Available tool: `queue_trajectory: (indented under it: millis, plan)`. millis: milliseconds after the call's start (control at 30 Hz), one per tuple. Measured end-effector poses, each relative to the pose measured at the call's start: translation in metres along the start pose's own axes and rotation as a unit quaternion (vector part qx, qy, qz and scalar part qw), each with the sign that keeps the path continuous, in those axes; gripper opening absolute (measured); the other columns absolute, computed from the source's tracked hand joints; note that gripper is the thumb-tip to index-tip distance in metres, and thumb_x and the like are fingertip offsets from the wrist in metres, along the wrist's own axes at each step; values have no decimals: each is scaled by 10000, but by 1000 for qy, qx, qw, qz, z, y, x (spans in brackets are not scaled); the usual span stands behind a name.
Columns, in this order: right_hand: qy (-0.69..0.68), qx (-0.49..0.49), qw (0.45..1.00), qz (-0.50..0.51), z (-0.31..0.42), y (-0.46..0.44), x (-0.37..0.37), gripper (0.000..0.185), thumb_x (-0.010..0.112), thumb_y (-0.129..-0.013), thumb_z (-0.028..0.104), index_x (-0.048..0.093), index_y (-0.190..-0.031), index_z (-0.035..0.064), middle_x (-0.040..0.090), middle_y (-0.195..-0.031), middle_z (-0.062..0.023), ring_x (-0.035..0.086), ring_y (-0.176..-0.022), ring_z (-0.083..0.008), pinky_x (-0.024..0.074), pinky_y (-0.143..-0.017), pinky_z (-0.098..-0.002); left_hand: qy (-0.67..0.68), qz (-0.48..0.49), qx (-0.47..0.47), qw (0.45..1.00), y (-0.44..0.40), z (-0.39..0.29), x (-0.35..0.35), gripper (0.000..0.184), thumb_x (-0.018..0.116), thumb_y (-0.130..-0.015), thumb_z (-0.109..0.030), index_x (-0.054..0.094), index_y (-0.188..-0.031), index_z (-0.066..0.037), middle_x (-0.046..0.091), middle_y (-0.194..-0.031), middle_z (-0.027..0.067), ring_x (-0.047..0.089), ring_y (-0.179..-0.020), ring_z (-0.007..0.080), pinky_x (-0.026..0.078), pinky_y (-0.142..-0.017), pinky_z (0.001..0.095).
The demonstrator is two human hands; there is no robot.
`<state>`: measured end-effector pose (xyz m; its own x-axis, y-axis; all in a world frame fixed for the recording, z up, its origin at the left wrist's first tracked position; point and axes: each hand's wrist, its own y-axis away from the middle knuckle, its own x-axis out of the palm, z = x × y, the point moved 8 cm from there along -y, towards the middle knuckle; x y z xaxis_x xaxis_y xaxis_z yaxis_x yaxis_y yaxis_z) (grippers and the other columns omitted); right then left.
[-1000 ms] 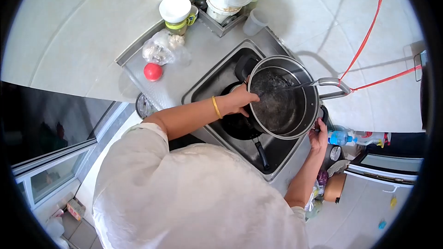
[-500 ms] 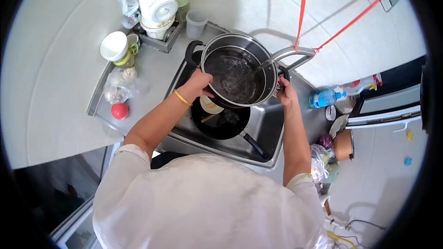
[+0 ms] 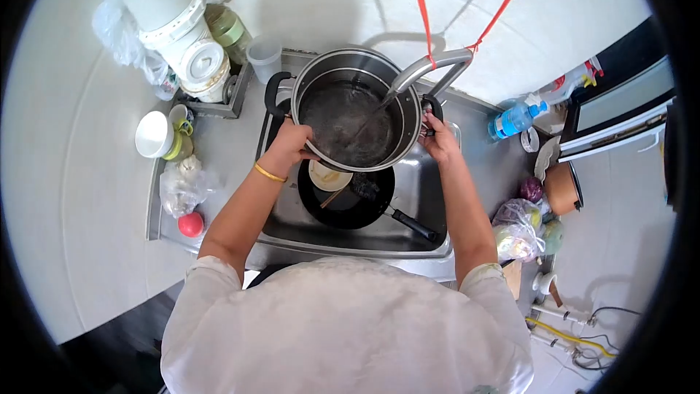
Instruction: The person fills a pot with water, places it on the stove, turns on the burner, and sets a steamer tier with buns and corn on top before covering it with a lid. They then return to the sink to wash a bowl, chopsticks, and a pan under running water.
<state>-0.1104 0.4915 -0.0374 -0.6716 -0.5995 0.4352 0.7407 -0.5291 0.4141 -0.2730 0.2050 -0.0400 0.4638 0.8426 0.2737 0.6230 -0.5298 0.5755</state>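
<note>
A large steel pot [image 3: 341, 60] with black side handles is held above the sink [image 3: 419, 186]. Water [image 3: 346, 120] runs into it from the metal faucet [image 3: 426, 66], and the surface ripples. My left hand [image 3: 292, 142] is closed on the pot's near-left rim, below the left handle. On the other side, my right hand [image 3: 439, 138] grips the pot at its right handle, fingers partly hidden. Below the pot, a black frying pan [image 3: 350, 215] lies in the sink. Inside the pan are a pale bowl [image 3: 328, 177] and what look like wooden chopsticks [image 3: 332, 198].
Red straps [image 3: 421, 7] tie up the faucet. Left of the sink are a red round object [image 3: 191, 225], bagged garlic [image 3: 186, 182], a white bowl [image 3: 154, 135] and a plastic cup [image 3: 265, 58]. To the right stand a blue bottle [image 3: 516, 121] and bagged vegetables [image 3: 519, 230].
The head view has shifted, so the pot and faucet sit further left in the picture. Both hands keep their hold on the pot, and water still runs in.
</note>
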Motion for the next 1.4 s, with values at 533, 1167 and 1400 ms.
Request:
queue_trajectory:
  millis: [533, 1167, 1400]
  plan:
    - [-54, -41, 994, -89, -28, -4, -25, 157, 576, -859, 225, 478, -956, 151, 579, -809, 8, 560, -756, -138, 471, -667, -388, 113, -36, 8, 993, -17, 35, -10, 626, 394, -634, 101, 326, -1224, -95, 488, -1075, 129, 522, -962, 349, 508, -705, 521]
    - [-104, 25, 987, -121, -41, 39, -34, 192, 517, -879, 181, 454, -1048, 114, 560, -940, -69, 531, -870, -236, 450, -745, -461, 19, 56, 126, 990, -4, 32, -4, 529, 580, -797, -74, 331, -1263, -55, 521, -1123, 107, 566, -957, 239, 497, -793, 360]
    - [-192, 37, 977, -86, -35, 44, 3, 208, 462, -892, 172, 431, -1060, 54, 552, -976, -123, 516, -902, -309, 401, -837, -571, 186, 74, 186, 962, -26, -12, -11, 351, 538, -817, -133, 475, -1141, -13, 595, -1038, 151, 605, -906, 262, 510, -791, 374]
